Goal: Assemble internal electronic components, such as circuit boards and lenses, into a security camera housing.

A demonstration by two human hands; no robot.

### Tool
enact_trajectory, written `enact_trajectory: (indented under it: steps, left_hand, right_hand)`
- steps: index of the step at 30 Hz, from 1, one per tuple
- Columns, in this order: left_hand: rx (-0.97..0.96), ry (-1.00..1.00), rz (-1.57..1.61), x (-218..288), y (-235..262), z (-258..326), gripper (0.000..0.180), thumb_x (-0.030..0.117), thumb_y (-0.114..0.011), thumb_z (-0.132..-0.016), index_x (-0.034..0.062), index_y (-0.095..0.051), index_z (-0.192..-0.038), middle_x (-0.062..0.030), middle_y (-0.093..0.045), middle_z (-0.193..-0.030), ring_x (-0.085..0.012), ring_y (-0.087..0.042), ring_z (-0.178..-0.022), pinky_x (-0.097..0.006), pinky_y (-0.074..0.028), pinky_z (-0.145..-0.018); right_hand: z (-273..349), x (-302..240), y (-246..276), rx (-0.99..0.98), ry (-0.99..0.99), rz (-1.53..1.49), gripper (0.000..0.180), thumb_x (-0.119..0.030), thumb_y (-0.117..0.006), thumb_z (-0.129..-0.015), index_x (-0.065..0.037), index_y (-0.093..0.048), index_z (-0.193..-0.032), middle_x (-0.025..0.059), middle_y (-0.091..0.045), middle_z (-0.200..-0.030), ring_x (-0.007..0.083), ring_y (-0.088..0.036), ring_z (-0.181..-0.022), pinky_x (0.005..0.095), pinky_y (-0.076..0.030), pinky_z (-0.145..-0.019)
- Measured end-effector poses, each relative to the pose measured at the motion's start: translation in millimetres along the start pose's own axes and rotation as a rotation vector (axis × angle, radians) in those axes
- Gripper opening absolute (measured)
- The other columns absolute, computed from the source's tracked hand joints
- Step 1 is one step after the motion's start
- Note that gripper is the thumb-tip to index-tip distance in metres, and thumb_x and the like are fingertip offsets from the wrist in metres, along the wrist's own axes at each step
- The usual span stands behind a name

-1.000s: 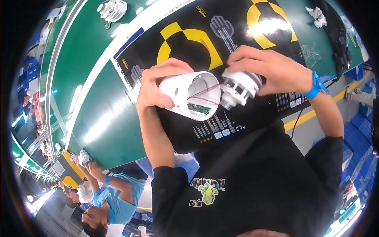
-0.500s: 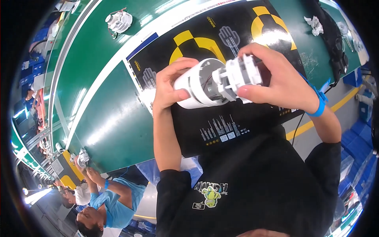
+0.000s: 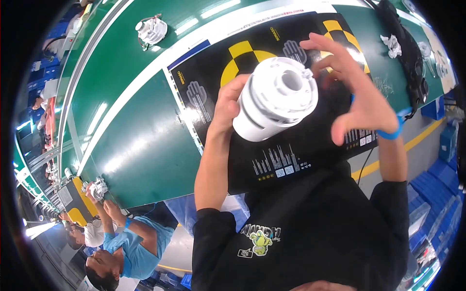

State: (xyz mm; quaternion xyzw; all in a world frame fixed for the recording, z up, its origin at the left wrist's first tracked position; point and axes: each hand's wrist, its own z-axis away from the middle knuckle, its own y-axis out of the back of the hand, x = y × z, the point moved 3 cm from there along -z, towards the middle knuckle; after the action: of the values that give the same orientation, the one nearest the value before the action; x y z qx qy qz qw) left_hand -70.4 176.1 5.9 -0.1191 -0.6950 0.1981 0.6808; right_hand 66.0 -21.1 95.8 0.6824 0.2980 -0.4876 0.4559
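White plastic cylinder, open end facing up, gripped by left hand; right hand spread, empty, just beside its right rim.

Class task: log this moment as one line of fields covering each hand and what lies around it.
left hand: holds white housing | right hand: open beside housing, apart | below: black mat, green belt | belt: another white part

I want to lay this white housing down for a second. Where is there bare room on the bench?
The green belt is bare between the black mat and its near edge, below the white part lying farther up. The mat's yellow-marked middle sits under the left hand, the white housing and the right hand. The mat's right end, by the black cables and small white bits, is crowded.
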Motion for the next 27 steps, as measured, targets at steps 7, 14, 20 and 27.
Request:
enact_trajectory:
  steps: [7, 14, 20, 27]
  left_hand:
    - [0.191, 0.059, -0.203, 1.4, -12.4, -2.8, 0.098, 0.078, -0.052, -0.074, -0.0057, -0.051, -0.126, -0.0123, -0.057, -0.124, -0.0203, -0.053, -0.115, -0.032, -0.042, -0.097]
    - [0.244, -0.342, -0.599, 58.7, -22.6, -10.1, 0.080, 0.052, -0.073, -0.075, 0.0014, -0.048, -0.132, -0.0123, -0.045, -0.132, -0.0238, -0.053, -0.112, -0.034, -0.047, -0.084]
    - [-0.030, -0.242, -1.178, 98.3, -74.2, -42.2, 0.083, 0.032, -0.085, -0.061, 0.0038, -0.049, -0.130, -0.0149, -0.051, -0.128, -0.0278, -0.055, -0.110, -0.037, -0.046, -0.088]
    - [0.011, -0.216, -1.631, 105.6, -103.7, -41.3, 0.071, 0.032, -0.085, -0.058, 0.0045, -0.059, -0.117, -0.0127, -0.062, -0.108, -0.0297, -0.062, -0.097, -0.037, -0.051, -0.081]
  right_hand:
    - [-12.3, 39.9, -75.6, -0.006, 0.049, -0.417, 0.108, -0.025, -0.091, -0.057, 0.003, -0.027, -0.140, 0.0146, -0.042, -0.137, 0.0230, -0.038, -0.128, 0.0358, -0.033, -0.107]
    - [-12.2, 62.2, -67.8, 0.305, 0.080, -0.408, 0.092, -0.019, -0.088, -0.061, 0.001, -0.038, -0.135, 0.0129, -0.052, -0.127, 0.0229, -0.050, -0.119, 0.0347, -0.040, -0.100]
    - [-10.6, 62.3, -65.8, 0.385, 0.257, -0.198, 0.092, -0.022, -0.089, -0.059, -0.001, -0.039, -0.133, 0.0149, -0.051, -0.125, 0.0292, -0.052, -0.115, 0.0368, -0.042, -0.098]
    - [-2.8, 52.8, -58.5, 0.560, 0.314, -0.005, 0.087, -0.017, -0.088, -0.056, -0.002, -0.042, -0.129, 0.0156, -0.053, -0.121, 0.0348, -0.054, -0.108, 0.0381, -0.046, -0.093]
